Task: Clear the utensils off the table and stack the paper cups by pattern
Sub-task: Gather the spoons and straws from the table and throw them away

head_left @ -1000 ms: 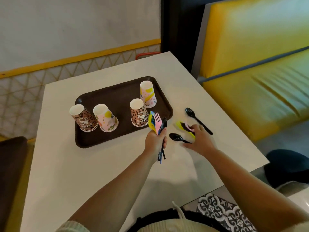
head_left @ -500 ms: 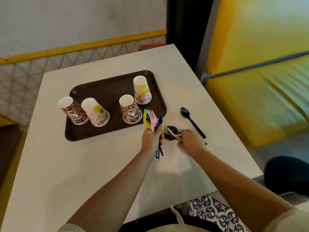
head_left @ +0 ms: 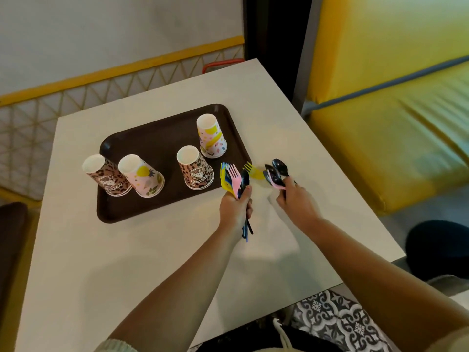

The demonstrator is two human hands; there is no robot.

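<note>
My left hand (head_left: 235, 208) grips a bundle of plastic utensils (head_left: 234, 177): pink, yellow and blue forks and a black spoon, just right of the brown tray (head_left: 152, 138). Raised a little above the table, my right hand (head_left: 294, 201) holds black spoons (head_left: 276, 168), a yellow fork (head_left: 253, 170) and a pink handle. Several upside-down paper cups stand on the tray: a leopard cup (head_left: 105, 174), a pink fruit cup (head_left: 142, 176), another leopard cup (head_left: 195, 171) and a pink-and-yellow cup (head_left: 211, 137).
The white table (head_left: 127, 262) ends close on the right, beside a yellow padded bench (head_left: 393, 97). A dark seat (head_left: 12, 245) sits at the left. The wall with a yellow rail runs behind the table.
My right hand has gathered the black spoon that lay alone on the table and lifted its utensils. The left hand keeps its bundle near the tray's right edge.
</note>
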